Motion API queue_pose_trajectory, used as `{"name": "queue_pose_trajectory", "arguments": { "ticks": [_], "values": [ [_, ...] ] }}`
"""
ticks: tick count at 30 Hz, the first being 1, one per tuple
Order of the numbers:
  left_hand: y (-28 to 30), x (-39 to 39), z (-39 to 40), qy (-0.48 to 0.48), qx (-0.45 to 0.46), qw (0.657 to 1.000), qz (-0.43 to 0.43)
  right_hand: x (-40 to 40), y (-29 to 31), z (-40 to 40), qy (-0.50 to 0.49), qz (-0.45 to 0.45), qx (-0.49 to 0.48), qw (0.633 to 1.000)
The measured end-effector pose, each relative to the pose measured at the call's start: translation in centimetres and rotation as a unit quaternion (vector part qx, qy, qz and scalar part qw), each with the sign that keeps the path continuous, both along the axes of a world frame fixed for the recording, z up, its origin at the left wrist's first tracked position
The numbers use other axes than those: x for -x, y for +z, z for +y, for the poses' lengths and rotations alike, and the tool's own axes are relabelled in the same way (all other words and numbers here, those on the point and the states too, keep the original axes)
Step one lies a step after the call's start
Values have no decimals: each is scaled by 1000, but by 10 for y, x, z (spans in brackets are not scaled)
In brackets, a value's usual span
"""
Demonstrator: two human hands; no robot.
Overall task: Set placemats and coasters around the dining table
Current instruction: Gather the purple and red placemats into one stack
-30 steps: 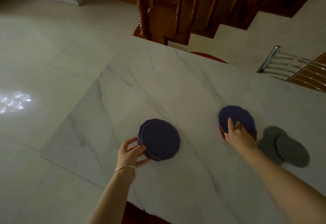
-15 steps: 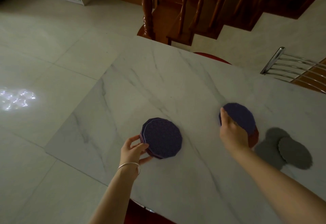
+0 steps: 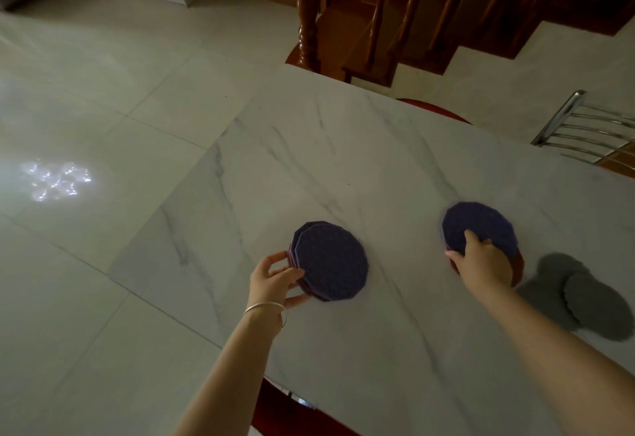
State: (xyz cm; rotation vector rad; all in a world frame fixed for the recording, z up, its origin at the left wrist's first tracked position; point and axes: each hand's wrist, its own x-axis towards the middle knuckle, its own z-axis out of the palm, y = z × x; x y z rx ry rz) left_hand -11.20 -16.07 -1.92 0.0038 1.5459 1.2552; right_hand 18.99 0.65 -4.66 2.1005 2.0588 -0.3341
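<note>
A stack of dark purple many-sided mats (image 3: 331,262) lies on the white marble table (image 3: 343,161) near its left edge. My left hand (image 3: 276,279) grips that stack by its near-left rim, thumb under, fingers on the edge. To the right a single purple mat (image 3: 479,226) is tilted up off a red mat (image 3: 517,269) beneath it. My right hand (image 3: 481,262) is closed on the purple mat's near edge. Two grey round coasters (image 3: 580,301) overlap on the table just right of my right hand.
A chrome chair back (image 3: 584,126) stands at the table's far right side. A red chair seat (image 3: 433,111) shows beyond the far edge, another below the near edge. A wooden staircase with balusters (image 3: 378,16) rises behind the table. Tiled floor lies left.
My right hand went from pressing flat on the purple mat to gripping its near edge and tilting it up off the red mat. My left hand stayed on the stack.
</note>
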Motion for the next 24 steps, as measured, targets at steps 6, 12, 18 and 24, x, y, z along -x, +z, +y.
{"name": "queue_pose_trajectory", "arguments": {
  "ticks": [6,12,18,24],
  "values": [
    [-3,-2,0,0,-1,1000,2,-3,0,-1,34,-29,-13,999],
    [-3,-2,-1,3,-3,1000,3,7,-2,-2,37,-66,-30,997],
    [1,-4,1,-1,-2,1000,-2,30,24,-17,12,107,-125,986],
    [3,-5,0,4,-1,1000,-10,101,40,-72,123,233,-92,960]
  ]
}}
